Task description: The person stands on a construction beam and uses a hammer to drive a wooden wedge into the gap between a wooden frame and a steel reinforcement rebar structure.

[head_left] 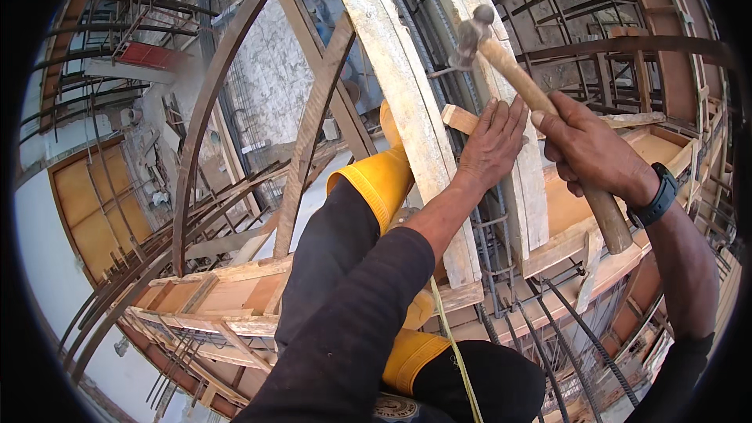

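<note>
My right hand (599, 145) is wrapped round the wooden handle of a hammer (523, 77). The metal head is raised over the far part of the right whitish board (526, 204), slightly blurred. My left hand (495, 139) is closed over a short wooden block (460, 119), its fingers together and pointing away from me. The block's left end shows; its other end is hidden under the hand. It lies crosswise between the left board (403, 86) and the right one. Between these boards runs a cage of steel bars (487, 223).
My legs in yellow boots (380, 180) straddle the left board. A yellowish strap (450, 345) hangs near my knee. Curved wooden formwork (227, 282) crosses below, with rebar (583, 337) sticking out at the right. A slanted timber (313, 133) stands at left, above a lower level.
</note>
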`<state>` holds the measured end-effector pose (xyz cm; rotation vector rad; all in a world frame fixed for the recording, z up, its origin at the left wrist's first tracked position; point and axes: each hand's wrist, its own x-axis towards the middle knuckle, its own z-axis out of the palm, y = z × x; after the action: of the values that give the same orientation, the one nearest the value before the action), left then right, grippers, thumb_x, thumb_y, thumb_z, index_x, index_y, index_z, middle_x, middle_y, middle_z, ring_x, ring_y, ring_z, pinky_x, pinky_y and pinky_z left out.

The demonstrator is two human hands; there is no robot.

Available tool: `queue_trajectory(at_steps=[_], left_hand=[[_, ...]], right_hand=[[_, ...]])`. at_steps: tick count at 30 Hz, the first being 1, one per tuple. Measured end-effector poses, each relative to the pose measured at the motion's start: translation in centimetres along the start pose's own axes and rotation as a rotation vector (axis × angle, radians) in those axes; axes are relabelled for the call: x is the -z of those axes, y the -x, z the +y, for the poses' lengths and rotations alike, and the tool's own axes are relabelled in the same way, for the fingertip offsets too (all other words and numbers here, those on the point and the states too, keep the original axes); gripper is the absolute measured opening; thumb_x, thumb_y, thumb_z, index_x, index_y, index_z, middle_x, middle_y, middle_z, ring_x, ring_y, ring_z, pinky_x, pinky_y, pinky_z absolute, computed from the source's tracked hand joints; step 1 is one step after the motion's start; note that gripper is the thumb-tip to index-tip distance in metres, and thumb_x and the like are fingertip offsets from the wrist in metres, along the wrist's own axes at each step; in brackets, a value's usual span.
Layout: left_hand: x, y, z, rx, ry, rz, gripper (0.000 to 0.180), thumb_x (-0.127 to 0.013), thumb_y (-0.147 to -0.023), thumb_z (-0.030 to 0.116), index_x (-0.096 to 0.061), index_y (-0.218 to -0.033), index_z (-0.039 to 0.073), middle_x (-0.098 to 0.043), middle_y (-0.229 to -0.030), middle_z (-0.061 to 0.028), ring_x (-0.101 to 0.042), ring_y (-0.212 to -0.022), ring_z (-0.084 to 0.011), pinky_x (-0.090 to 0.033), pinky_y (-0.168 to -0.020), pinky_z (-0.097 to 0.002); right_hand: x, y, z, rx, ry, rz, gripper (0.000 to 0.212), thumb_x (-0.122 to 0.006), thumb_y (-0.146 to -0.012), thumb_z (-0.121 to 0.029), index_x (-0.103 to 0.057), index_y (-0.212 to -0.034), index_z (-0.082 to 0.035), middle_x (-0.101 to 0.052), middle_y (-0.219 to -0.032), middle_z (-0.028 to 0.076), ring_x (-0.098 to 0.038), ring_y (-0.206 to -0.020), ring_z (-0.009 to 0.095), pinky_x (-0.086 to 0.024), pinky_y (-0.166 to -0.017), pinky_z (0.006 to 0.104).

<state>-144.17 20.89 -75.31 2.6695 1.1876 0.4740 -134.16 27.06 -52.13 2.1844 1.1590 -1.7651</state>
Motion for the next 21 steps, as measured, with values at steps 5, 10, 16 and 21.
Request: queue_trajectory(at_steps=[5,10,16,21], left_hand=[[-0.2,-0.1,1.2,0.067,0.080,0.030,0.072,-0.049,-0.101,0.048,-0.038,-0.155,0.001,-0.034,-0.164,-0.0133,-0.027,-0.154,-0.0277,-0.014,-0.128,-0.0449],[0.0,-0.4,0.8,0.127,0.118,0.029,0.072,-0.050,-0.101,0.046,-0.037,-0.155,0.001,-0.034,-0.164,-0.0148,-0.027,-0.154,-0.0277,-0.013,-0.128,-0.0445],[-0.2,-1.0,1.2,0.070,0.053,0.029,0.072,-0.052,-0.099,0.045,-0.041,-0.151,-0.003,-0.039,-0.160,-0.0178,-0.030,-0.153,-0.0295,-0.015,-0.128,-0.0453],[-0.2,-1.6,1.0,0.146,0.130,0.036,0.078,-0.051,-0.099,0.055,-0.042,-0.150,-0.003,-0.039,-0.160,-0.0177,-0.031,-0.152,-0.0296,-0.014,-0.128,-0.0452]], right_hand=[[3.1,0.2,-1.2,-0.004,-0.106,0.005,0.050,-0.054,-0.105,-0.038,-0.049,-0.135,0.002,-0.051,-0.076,-0.001,-0.049,-0.051,0.006,-0.045,-0.039,0.0250],[2.5,-0.7,-2.0,0.223,-0.255,0.248,0.038,-0.053,-0.106,-0.040,-0.050,-0.115,-0.004,-0.048,-0.074,-0.002,-0.047,-0.051,0.005,-0.045,-0.040,0.0244],[0.7,-0.9,-0.2,-0.088,0.150,-0.118,0.040,-0.050,-0.106,-0.037,-0.052,-0.117,0.001,-0.051,-0.075,0.001,-0.049,-0.051,0.009,-0.047,-0.042,0.0264],[4.0,-1.0,-1.6,0.032,-0.122,0.025,0.037,-0.049,-0.106,-0.035,-0.051,-0.118,0.000,-0.051,-0.076,0.000,-0.050,-0.052,0.007,-0.047,-0.041,0.0260]])
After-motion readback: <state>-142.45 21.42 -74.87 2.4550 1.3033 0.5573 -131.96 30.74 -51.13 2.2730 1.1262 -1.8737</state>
